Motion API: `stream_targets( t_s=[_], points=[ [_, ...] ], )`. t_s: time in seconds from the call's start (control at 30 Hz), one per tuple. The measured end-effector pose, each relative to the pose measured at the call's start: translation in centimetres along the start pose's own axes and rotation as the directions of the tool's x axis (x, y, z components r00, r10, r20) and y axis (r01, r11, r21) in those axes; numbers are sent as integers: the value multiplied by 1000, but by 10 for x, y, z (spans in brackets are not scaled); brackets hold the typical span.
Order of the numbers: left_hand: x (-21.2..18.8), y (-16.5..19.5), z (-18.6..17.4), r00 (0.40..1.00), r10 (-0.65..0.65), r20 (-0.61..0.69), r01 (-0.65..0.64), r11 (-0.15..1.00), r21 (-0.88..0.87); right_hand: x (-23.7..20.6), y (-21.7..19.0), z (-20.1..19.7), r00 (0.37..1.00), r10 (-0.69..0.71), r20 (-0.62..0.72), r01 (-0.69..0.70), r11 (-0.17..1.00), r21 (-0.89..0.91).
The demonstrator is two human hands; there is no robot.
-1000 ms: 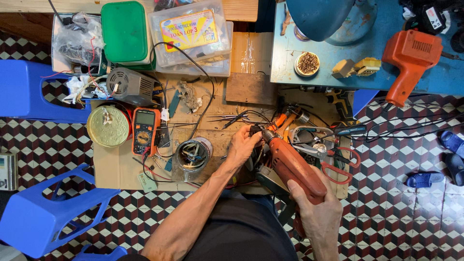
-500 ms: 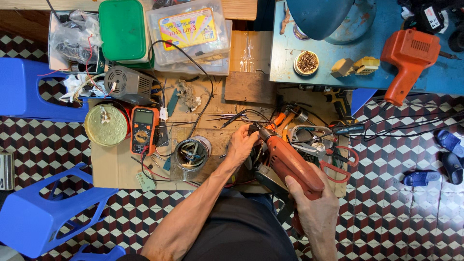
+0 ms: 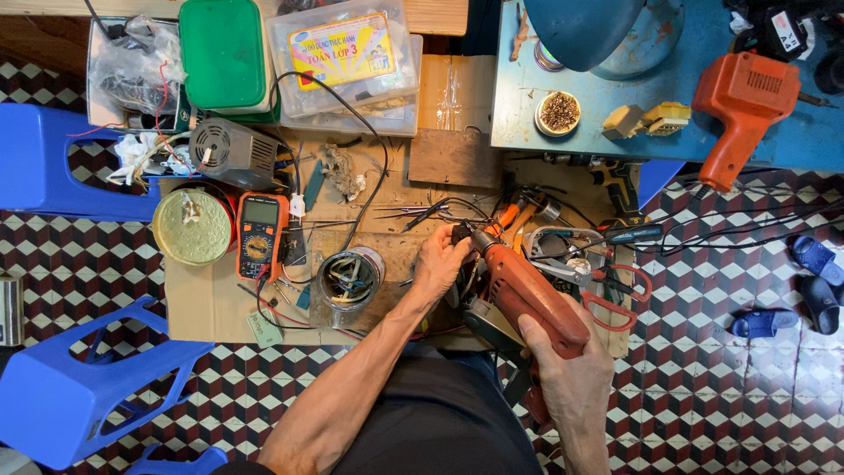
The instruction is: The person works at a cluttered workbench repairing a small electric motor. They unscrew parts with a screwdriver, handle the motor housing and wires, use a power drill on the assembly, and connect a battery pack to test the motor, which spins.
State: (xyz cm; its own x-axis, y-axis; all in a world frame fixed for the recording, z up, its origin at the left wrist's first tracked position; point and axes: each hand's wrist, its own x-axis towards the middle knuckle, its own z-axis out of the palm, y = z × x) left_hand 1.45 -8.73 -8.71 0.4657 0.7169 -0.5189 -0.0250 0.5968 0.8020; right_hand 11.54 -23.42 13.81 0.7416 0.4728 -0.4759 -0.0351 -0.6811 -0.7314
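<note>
Chequered floor (image 3: 703,369) underfoot, with a cardboard sheet (image 3: 202,299) spread over it as the work surface. Far left, a blue stool (image 3: 79,396) tipped on its side. Next along, a round yellowish tin (image 3: 191,227), touching an orange multimeter (image 3: 262,236), with a grey motor (image 3: 233,151) just above. Then an open can (image 3: 347,280) stuffed with wires, near the left wrist.

Now the centre: left hand (image 3: 440,264) curled around the chuck (image 3: 464,236) of the red drill (image 3: 527,295), fingers pinched on the nose end. Cannot tell whether a bit is fitted. Drill held low over the lap, angled nose-up toward the cardboard, off the surface. Right hand (image 3: 563,369) clenched around the rear grip, holding the body firm.

Looks like work at the chuck, one hand bracing while the other handles the nose. Any next move there calls for a firm hold at the rear, the finger clear of the trigger, and a sure grip on the chuck collar.

Further right, red-handled scissors (image 3: 615,299) among loose tools, just beside the drill. Up on the blue counter (image 3: 527,114), an orange heat gun (image 3: 738,105), well apart. Far right, blue sandals (image 3: 813,273).
</note>
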Motion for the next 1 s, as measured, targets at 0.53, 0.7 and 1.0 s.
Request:
stream_targets(
  t_s=[0.53,0.7,1.0],
  points=[
    [-6,3,1,999,40,-25,-36,989,140,-6,8,1,996,-90,11,90,983,-157],
    [-6,4,1,999,51,-9,-49,988,146,-5,9,1,996,-81,40,87,982,-169],
    [-11,15,4,999,47,-19,-40,962,271,-2,15,2,983,-166,76,181,950,-255]
  ],
)
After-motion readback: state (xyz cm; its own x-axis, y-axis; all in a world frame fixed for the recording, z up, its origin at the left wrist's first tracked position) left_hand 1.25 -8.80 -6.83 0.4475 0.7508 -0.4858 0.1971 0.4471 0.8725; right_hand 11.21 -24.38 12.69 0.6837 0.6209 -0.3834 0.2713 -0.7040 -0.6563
